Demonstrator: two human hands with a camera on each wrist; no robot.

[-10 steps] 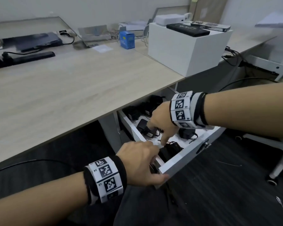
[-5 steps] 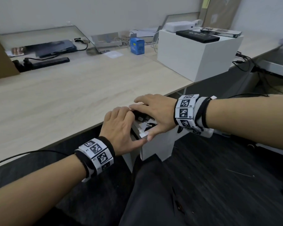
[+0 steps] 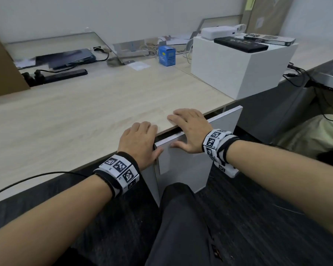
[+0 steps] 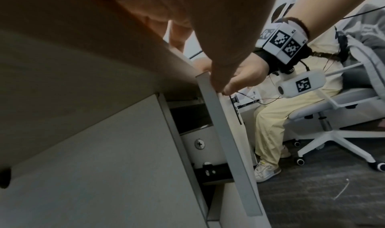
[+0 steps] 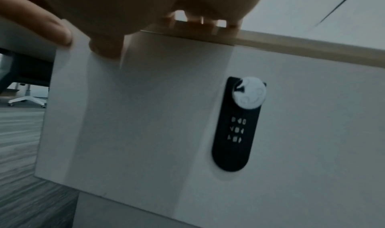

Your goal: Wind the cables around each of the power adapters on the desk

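No power adapter or cable shows now; they lie hidden inside the white drawer (image 3: 183, 166) under the desk (image 3: 85, 116), which stands almost shut with a narrow gap at its top. My left hand (image 3: 140, 137) rests flat on the desk edge, its thumb against the drawer's left top corner. My right hand (image 3: 188, 127) lies with straight fingers on the desk top and its thumb on the drawer front (image 5: 145, 116). Neither hand holds anything. From the side, the left wrist view shows the drawer front (image 4: 225, 132) slightly ajar. A black combination lock (image 5: 235, 124) sits on the front.
A white box (image 3: 238, 68) with a black device on top stands at the desk's right. A blue carton (image 3: 167, 55), a black power strip (image 3: 62, 74) and brown cardboard (image 3: 2, 64) sit further back. To the right, a person in yellow trousers (image 4: 277, 116) sits on a white chair (image 4: 333, 116).
A second ago the drawer stood open with black adapters in view and my hands at it. It has slid in almost fully, and both hands now lie on the desk edge.
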